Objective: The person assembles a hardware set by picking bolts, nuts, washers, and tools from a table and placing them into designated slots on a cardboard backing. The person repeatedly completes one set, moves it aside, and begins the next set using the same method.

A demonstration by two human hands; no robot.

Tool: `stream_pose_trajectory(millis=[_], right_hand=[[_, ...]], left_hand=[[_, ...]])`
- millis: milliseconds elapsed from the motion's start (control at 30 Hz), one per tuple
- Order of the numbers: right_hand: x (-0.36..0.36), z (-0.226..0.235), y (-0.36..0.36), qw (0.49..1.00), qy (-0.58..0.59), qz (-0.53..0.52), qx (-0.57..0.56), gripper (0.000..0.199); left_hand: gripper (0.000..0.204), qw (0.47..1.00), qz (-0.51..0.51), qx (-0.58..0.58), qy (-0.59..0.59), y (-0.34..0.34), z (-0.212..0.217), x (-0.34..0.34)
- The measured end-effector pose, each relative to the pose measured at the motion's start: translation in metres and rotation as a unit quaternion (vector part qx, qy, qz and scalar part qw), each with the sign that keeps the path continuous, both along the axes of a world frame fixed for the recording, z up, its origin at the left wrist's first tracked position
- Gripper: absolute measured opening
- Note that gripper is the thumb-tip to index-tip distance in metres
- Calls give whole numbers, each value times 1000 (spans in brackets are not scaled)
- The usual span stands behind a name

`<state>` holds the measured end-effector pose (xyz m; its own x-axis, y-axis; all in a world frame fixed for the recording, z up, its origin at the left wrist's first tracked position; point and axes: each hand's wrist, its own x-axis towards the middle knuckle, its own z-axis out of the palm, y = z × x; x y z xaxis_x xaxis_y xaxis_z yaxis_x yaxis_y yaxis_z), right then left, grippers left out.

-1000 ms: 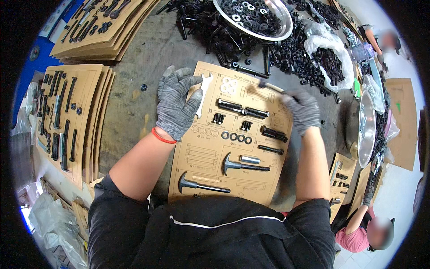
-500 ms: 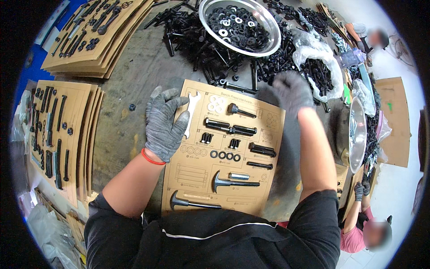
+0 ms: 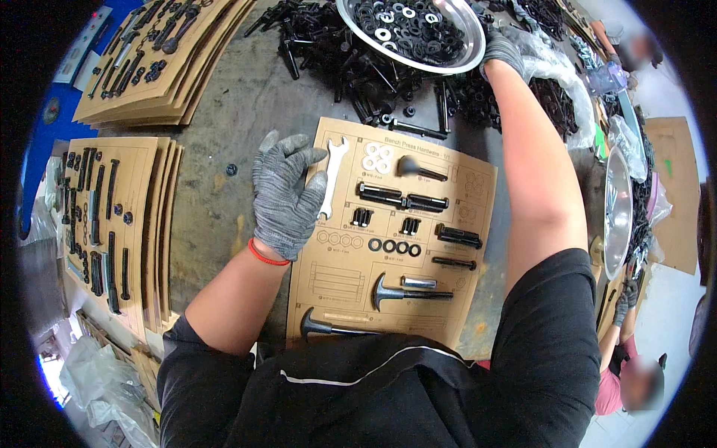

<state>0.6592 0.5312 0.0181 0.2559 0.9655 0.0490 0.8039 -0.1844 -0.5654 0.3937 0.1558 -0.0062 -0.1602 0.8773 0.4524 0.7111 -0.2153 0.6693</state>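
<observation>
My left hand (image 3: 287,190), in a grey knit glove, is at the left edge of a printed cardboard sheet (image 3: 478,201). Its thumb and fingers are apart, their tips beside a silver open-end wrench (image 3: 334,168) lying on the sheet. White washers (image 3: 377,157), black bolts (image 3: 403,197), dark rings (image 3: 394,247), a metal sleeve (image 3: 418,282) and two black T-shaped pieces (image 3: 411,294) also lie there. My gloved right hand (image 3: 502,51) reaches far out, next to the rim of a steel bowl (image 3: 476,45) of washers, over the heap of black hardware. Its fingers are hidden.
Stacks of filled cardboard sheets (image 3: 112,246) stand at the left. Black bolts (image 3: 299,45) are heaped at the back. A plastic bag (image 3: 579,112) and another steel bowl (image 3: 617,213) are at the right. A loose nut (image 3: 231,170) lies left of the sheet. Two people work at the right.
My right hand has moved away from the sheet's upper right, up to the bowl's right side. My left hand stays by the wrench. The whole view has shifted slightly.
</observation>
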Motion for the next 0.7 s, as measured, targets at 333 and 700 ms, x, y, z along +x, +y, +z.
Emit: stream_pose_trajectory(millis=[333, 700], right_hand=[[64, 45, -178, 966, 85, 93, 224, 20], [15, 27, -263, 887, -144, 411, 156, 28]], left_hand=[[29, 1000, 10, -5, 13, -14, 26, 7], [39, 905, -146, -302, 260, 55, 84, 87]])
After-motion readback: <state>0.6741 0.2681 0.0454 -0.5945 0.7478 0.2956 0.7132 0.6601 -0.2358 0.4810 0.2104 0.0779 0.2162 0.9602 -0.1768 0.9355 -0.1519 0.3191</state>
